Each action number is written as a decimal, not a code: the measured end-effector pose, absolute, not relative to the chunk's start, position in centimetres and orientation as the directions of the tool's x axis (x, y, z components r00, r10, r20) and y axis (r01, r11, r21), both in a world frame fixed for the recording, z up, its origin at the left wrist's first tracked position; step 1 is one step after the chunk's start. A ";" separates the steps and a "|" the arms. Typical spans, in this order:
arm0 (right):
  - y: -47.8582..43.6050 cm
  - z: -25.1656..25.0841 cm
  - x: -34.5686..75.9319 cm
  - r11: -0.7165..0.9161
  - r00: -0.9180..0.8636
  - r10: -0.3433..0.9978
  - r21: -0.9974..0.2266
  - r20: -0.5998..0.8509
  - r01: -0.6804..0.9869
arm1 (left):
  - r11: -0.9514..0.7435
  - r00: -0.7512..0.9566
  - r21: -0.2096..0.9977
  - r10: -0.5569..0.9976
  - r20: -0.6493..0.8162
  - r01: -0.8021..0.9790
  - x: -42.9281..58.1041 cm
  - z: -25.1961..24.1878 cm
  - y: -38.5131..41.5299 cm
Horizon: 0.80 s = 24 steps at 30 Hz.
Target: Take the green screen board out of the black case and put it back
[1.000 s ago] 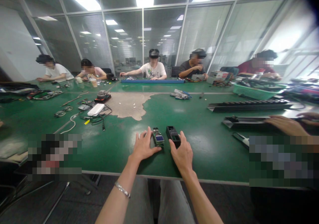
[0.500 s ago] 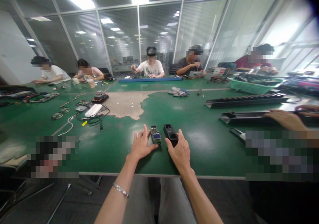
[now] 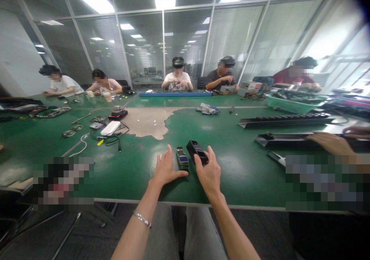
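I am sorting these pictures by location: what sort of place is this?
Probably an office room used as a workshop: people sit at a big green table, a circuit board and a heaped basket are on it, and a glass wall rises behind.

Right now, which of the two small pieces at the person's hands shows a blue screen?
The green circuit board, on the table beside the left hand; the black case in the right hand shows no blue.
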State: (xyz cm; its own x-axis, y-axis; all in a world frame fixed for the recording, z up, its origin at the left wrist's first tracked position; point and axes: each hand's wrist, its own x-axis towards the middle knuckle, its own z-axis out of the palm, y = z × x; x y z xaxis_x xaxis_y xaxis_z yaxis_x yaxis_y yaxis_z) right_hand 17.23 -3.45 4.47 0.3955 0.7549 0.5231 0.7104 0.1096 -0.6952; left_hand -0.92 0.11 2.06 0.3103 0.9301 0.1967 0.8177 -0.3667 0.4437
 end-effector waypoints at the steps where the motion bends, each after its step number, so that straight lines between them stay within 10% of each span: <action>1: -3.4 5.0 16.7 0.131 0.384 0.758 -0.700 0.527 0.703 | -0.367 0.307 0.446 0.930 0.203 0.816 -0.9 2.0 0.1; 24: -3.8 4.5 11.7 0.108 0.175 0.807 -0.433 0.564 0.895 | -0.389 0.306 0.445 0.919 0.248 0.807 -1.0 1.7 0.0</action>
